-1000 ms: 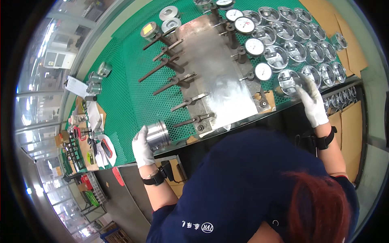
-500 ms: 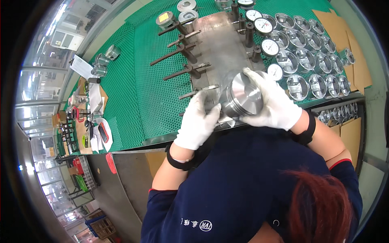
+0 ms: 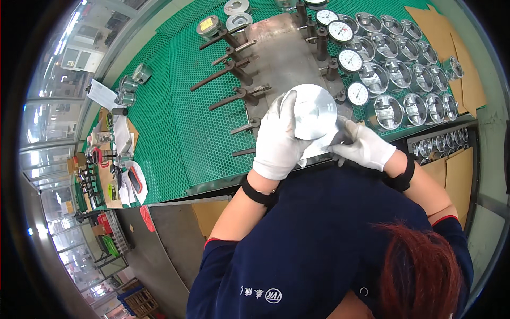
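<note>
A silver piston (image 3: 315, 110) is held above the near end of a steel plate, its round flat crown facing up and glaring in the light. Gripping it from the left is my left hand (image 3: 280, 139) in a white glove, thumb and fingers against the rim. My right hand (image 3: 364, 144), also gloved and grey at the fingertips, is at the piston's lower right edge with its fingers curled. What those fingers pinch, if anything, is hidden. Something white and shiny (image 3: 317, 151) shows below the piston between the hands; I cannot tell what it is.
The steel plate (image 3: 281, 56) carries dark clamp rods (image 3: 234, 95) on its left and posts with dial gauges (image 3: 350, 60) on its right. Rows of pistons (image 3: 397, 74) stand at the right by cardboard (image 3: 446, 48). More pistons (image 3: 207, 26) sit on the green mat (image 3: 164, 122).
My left hand has moved right and up onto the piston. The piston's crown has turned to face up. My right hand has slid down off its top to the lower right edge.
</note>
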Action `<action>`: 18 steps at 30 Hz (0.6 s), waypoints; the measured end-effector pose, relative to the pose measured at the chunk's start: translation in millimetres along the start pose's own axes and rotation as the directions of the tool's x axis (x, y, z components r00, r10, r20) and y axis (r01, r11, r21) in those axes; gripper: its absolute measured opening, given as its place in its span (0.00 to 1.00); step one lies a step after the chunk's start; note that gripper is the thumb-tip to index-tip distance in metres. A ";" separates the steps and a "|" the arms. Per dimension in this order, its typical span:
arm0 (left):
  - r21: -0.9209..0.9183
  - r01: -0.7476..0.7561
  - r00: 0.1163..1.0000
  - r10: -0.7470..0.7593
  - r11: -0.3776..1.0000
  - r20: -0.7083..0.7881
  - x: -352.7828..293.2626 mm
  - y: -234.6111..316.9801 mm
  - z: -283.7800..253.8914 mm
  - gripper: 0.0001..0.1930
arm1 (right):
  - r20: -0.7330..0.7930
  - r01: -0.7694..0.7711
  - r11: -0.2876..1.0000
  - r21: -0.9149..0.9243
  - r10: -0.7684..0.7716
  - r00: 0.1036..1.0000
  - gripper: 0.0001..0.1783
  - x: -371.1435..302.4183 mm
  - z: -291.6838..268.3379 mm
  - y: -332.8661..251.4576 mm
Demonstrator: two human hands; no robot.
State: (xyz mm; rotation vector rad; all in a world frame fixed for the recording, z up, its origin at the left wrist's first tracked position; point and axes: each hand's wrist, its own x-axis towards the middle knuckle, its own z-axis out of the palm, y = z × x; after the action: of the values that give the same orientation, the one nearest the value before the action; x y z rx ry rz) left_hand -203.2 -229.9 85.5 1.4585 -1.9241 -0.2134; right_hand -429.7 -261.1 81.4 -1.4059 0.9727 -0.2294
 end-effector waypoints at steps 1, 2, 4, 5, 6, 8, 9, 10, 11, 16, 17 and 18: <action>-0.002 0.011 1.000 -0.011 1.000 -0.016 2.1 -1.9 1.8 0.47 | 0.016 -0.102 0.982 0.159 0.101 0.995 0.49 -3.6 3.5 -12.1; -0.004 0.008 1.000 -0.008 1.000 -0.025 3.4 -5.4 3.0 0.47 | -0.005 -0.062 0.991 0.116 0.063 0.998 0.49 -1.1 4.0 -8.1; -0.009 -0.003 0.999 0.003 1.000 -0.039 5.9 -12.1 4.9 0.46 | -0.048 0.018 0.999 0.030 -0.017 0.999 0.49 5.0 5.1 0.2; -0.014 -0.008 0.999 0.007 1.000 -0.046 6.3 -12.6 4.7 0.46 | -0.036 -0.010 0.996 0.085 0.013 0.999 0.49 4.6 4.9 0.4; -0.020 -0.010 0.999 0.008 1.000 -0.053 6.0 -12.6 4.8 0.46 | -0.021 -0.040 0.990 0.138 0.044 0.999 0.48 3.3 5.8 -6.4; -0.035 -0.006 0.999 0.005 0.999 -0.043 4.5 -12.7 4.2 0.47 | 0.003 -0.069 0.977 0.202 0.070 0.998 0.48 2.4 6.3 -8.5; -0.044 -0.002 1.000 0.001 0.999 -0.028 3.6 -12.8 3.4 0.48 | 0.009 -0.066 0.975 0.211 0.066 0.998 0.48 3.0 6.5 -6.8; -0.053 0.002 1.000 -0.003 0.999 -0.012 2.7 -12.6 3.1 0.49 | 0.014 -0.063 0.973 0.220 0.061 0.998 0.48 3.3 6.3 -5.7; -0.046 0.010 1.000 -0.011 0.999 -0.010 1.8 -12.1 3.2 0.49 | 0.023 -0.076 0.975 0.209 0.073 0.997 0.48 2.3 5.1 -8.0; 0.002 0.018 0.999 -0.018 1.000 -0.034 -0.6 -12.2 4.9 0.50 | -0.012 0.000 1.000 -0.009 0.000 1.000 0.50 8.5 1.8 2.8; 0.008 0.022 0.999 -0.022 1.000 -0.043 0.4 -11.2 4.5 0.49 | -0.022 0.012 0.999 -0.048 -0.013 1.000 0.51 10.4 1.5 5.1; 0.011 0.025 0.998 -0.024 1.000 -0.052 2.0 -10.5 5.0 0.48 | -0.030 -0.008 0.999 -0.046 0.006 1.000 0.51 12.0 1.5 5.0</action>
State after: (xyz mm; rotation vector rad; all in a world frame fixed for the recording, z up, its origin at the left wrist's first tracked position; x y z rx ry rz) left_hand -198.3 -236.7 77.2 1.4816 -1.8694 -0.1742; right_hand -423.3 -266.8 71.6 -1.4442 1.0128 -0.2243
